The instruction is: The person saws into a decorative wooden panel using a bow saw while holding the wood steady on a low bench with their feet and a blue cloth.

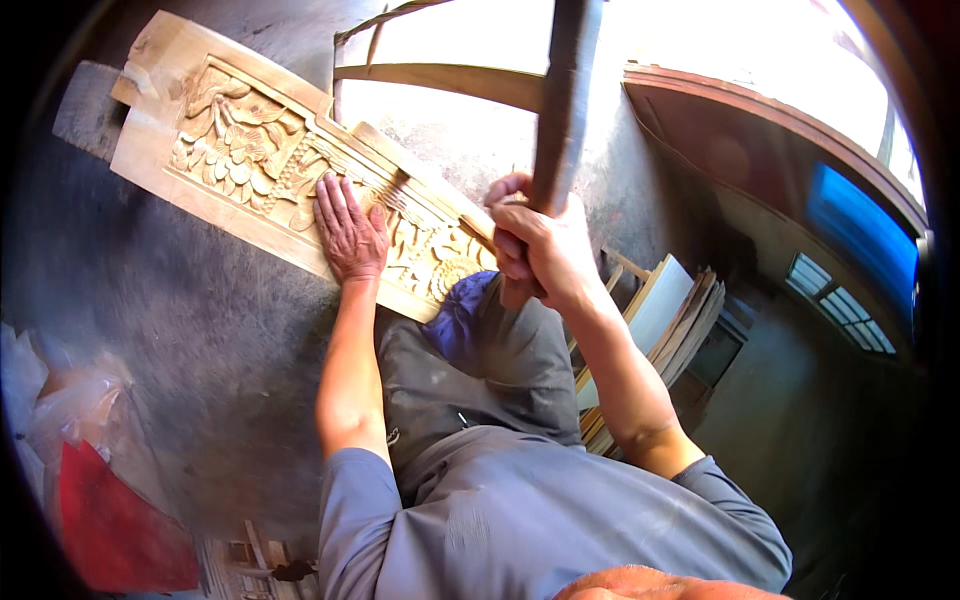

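A pale wooden panel [215,215] with carved flowers and leaves in relief runs slantwise from the upper left to my knee. My left hand [352,230] lies flat on the carving near its middle, fingers stretched out. In front of my body, my right hand [535,240] is closed around a long dark bar-like tool [567,95], held raised and close to upright. A brown wooden end shows below the fist; the tool's upper end is cut off by the frame, so its kind is unclear. A bunched blue cloth [462,318] lies at my knee against the panel's near end.
A wooden block [88,108] sits under the panel's far left end. Boards [672,310] lean in a stack to the right. A wooden frame [440,82] stands beyond the panel. At lower left are a red sheet [115,525] and clear plastic wrapping [85,405].
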A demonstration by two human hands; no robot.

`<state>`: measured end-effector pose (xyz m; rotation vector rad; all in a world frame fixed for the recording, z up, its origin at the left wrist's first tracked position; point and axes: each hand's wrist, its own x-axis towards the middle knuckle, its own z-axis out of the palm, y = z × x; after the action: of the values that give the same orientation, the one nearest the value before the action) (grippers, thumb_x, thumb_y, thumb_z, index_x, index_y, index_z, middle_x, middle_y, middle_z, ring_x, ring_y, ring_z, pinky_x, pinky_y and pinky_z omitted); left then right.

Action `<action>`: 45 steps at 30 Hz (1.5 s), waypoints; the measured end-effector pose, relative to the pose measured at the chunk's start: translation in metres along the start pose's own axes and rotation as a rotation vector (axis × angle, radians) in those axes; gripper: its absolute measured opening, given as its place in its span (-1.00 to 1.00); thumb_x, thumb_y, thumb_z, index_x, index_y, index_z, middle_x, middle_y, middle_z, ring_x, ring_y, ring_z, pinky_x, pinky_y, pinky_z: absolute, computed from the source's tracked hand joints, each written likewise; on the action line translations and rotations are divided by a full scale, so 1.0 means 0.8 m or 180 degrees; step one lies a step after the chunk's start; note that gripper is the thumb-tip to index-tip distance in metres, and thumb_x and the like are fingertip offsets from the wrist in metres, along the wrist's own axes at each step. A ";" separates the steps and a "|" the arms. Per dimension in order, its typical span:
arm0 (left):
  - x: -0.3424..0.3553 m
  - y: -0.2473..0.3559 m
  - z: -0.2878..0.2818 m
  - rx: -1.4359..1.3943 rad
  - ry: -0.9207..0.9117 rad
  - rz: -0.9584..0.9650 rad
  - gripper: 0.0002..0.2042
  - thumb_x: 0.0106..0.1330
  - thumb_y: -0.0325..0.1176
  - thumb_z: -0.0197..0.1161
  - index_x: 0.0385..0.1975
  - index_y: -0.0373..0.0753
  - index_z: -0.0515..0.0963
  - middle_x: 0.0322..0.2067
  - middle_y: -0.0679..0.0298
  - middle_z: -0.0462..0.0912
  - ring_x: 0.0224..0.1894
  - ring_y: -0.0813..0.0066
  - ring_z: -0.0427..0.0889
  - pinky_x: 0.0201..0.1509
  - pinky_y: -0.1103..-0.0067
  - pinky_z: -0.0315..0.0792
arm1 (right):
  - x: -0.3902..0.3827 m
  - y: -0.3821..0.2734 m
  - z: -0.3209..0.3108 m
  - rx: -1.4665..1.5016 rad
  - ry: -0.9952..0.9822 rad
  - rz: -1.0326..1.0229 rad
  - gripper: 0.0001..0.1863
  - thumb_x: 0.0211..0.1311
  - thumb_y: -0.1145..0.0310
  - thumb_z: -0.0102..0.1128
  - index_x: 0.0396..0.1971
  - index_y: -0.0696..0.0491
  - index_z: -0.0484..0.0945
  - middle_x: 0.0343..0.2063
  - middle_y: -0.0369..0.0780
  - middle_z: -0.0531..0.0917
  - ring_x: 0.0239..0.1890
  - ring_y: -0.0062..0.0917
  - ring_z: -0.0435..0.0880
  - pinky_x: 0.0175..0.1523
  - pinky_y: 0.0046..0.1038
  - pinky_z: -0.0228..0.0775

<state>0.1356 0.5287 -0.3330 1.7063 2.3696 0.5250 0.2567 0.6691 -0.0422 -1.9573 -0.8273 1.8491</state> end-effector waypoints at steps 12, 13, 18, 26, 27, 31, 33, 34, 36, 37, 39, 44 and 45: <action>-0.180 0.163 -0.096 -0.1013 -0.3128 -0.0691 -0.41 0.32 0.03 0.38 0.16 -0.30 0.44 -0.05 -0.11 0.67 -0.01 -0.12 0.72 0.05 0.04 0.58 | 0.001 -0.003 -0.001 0.0146 -0.0138 -0.0029 -0.92 0.29 0.54 0.17 -0.25 0.16 0.52 -0.65 -0.35 0.43 -0.71 -0.71 0.34 -0.61 -0.57 0.17; -0.186 0.178 -0.093 -0.1087 -0.2995 -0.0831 -0.48 0.31 -0.03 0.39 0.08 -0.30 0.46 -0.06 -0.12 0.68 0.00 -0.13 0.72 0.06 0.04 0.58 | 0.001 -0.002 -0.005 0.0144 -0.0099 -0.0026 -0.93 0.29 0.55 0.16 -0.25 0.15 0.52 -0.64 -0.35 0.43 -0.70 -0.71 0.34 -0.61 -0.58 0.18; -0.200 0.196 -0.042 -0.2242 -0.2471 -0.1106 -0.67 0.24 -0.36 0.46 -0.08 -0.30 0.52 -0.11 -0.11 0.69 -0.01 -0.20 0.68 0.06 0.10 0.53 | 0.003 -0.001 0.004 0.0186 -0.0058 -0.0087 -0.93 0.27 0.55 0.15 -0.27 0.15 0.52 -0.64 -0.34 0.44 -0.69 -0.71 0.35 -0.62 -0.58 0.18; -0.166 0.209 -0.002 -0.2749 -0.1430 -0.2884 -0.78 0.33 -0.33 0.44 -0.16 -0.30 0.66 -0.27 0.03 0.76 -0.18 0.04 0.76 -0.01 0.25 0.57 | 0.012 -0.004 -0.012 0.0271 -0.0010 -0.0023 -0.92 0.28 0.56 0.12 -0.25 0.17 0.51 -0.65 -0.34 0.41 -0.70 -0.70 0.30 -0.61 -0.56 0.17; -0.167 0.202 0.006 -0.2599 -0.1471 -0.2918 -0.79 0.33 -0.32 0.44 -0.17 -0.30 0.67 -0.28 0.04 0.78 -0.19 0.04 0.76 -0.02 0.25 0.57 | 0.010 -0.010 -0.007 0.0268 -0.0083 0.0028 -0.92 0.27 0.56 0.12 -0.25 0.17 0.51 -0.65 -0.33 0.41 -0.71 -0.69 0.30 -0.62 -0.56 0.16; -0.164 0.157 0.016 -0.2501 -0.1907 -0.2722 -0.80 0.34 -0.26 0.43 -0.26 -0.28 0.73 -0.30 0.03 0.80 -0.23 0.00 0.77 -0.09 0.24 0.57 | 0.008 -0.002 -0.002 0.0112 -0.0225 -0.0064 -0.92 0.27 0.56 0.13 -0.25 0.19 0.51 -0.67 -0.33 0.42 -0.71 -0.68 0.33 -0.63 -0.56 0.15; -0.133 0.179 -0.018 -0.1752 -0.2369 -0.2317 -0.78 0.33 -0.14 0.43 -0.32 -0.17 0.77 -0.36 0.02 0.79 -0.28 -0.06 0.75 -0.17 0.19 0.56 | 0.001 0.009 -0.024 0.0101 -0.0034 0.0083 -0.91 0.27 0.55 0.17 -0.25 0.18 0.56 -0.64 -0.34 0.48 -0.71 -0.71 0.35 -0.63 -0.57 0.15; -0.125 0.173 -0.014 -0.1489 -0.2437 -0.2332 -0.78 0.32 -0.11 0.44 -0.34 -0.13 0.78 -0.38 0.01 0.78 -0.29 -0.08 0.75 -0.19 0.17 0.55 | 0.004 0.005 -0.021 0.0114 -0.0101 0.0069 -0.91 0.27 0.54 0.20 -0.25 0.17 0.59 -0.63 -0.35 0.51 -0.70 -0.73 0.36 -0.63 -0.57 0.15; -0.123 0.158 -0.011 -0.1672 -0.2301 -0.2391 -0.76 0.31 -0.07 0.44 -0.33 -0.11 0.78 -0.38 0.02 0.78 -0.30 -0.08 0.75 -0.20 0.15 0.55 | 0.004 0.011 -0.019 0.0200 -0.0137 0.0026 -0.91 0.26 0.55 0.19 -0.25 0.19 0.58 -0.65 -0.35 0.49 -0.70 -0.72 0.35 -0.63 -0.57 0.15; -0.126 0.156 -0.010 -0.1772 -0.2260 -0.2404 -0.76 0.31 -0.06 0.44 -0.33 -0.10 0.78 -0.38 0.03 0.78 -0.30 -0.08 0.75 -0.20 0.14 0.55 | 0.009 0.014 -0.028 0.0239 -0.0153 0.0039 -0.90 0.26 0.55 0.19 -0.25 0.20 0.58 -0.65 -0.35 0.49 -0.70 -0.72 0.35 -0.63 -0.57 0.15; -0.131 0.156 -0.009 -0.1683 -0.2252 -0.2332 -0.76 0.32 -0.06 0.43 -0.34 -0.10 0.78 -0.39 0.03 0.78 -0.30 -0.08 0.75 -0.21 0.13 0.55 | 0.012 0.020 -0.047 0.0361 -0.0192 0.0018 -0.90 0.26 0.54 0.19 -0.25 0.21 0.58 -0.65 -0.33 0.51 -0.70 -0.71 0.38 -0.62 -0.56 0.16; -0.122 0.163 -0.011 -0.1597 -0.2198 -0.2247 -0.74 0.31 -0.07 0.46 -0.34 -0.15 0.78 -0.44 0.09 0.78 -0.37 0.02 0.76 -0.23 0.19 0.55 | 0.007 0.039 -0.074 0.0338 -0.0355 -0.0039 -0.90 0.27 0.57 0.18 -0.23 0.19 0.54 -0.66 -0.31 0.48 -0.71 -0.70 0.38 -0.62 -0.58 0.18; -0.123 0.166 -0.014 -0.1553 -0.2231 -0.2296 -0.73 0.29 -0.06 0.48 -0.33 -0.16 0.78 -0.45 0.12 0.78 -0.39 0.07 0.76 -0.24 0.22 0.55 | 0.006 0.048 -0.081 0.0195 -0.0337 -0.0066 -0.91 0.27 0.57 0.18 -0.24 0.19 0.55 -0.66 -0.32 0.49 -0.70 -0.71 0.40 -0.61 -0.59 0.18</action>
<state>0.2812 0.4712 -0.2781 0.6008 1.9106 0.2704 0.3276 0.6517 -0.0620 -1.8208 -0.8085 1.9567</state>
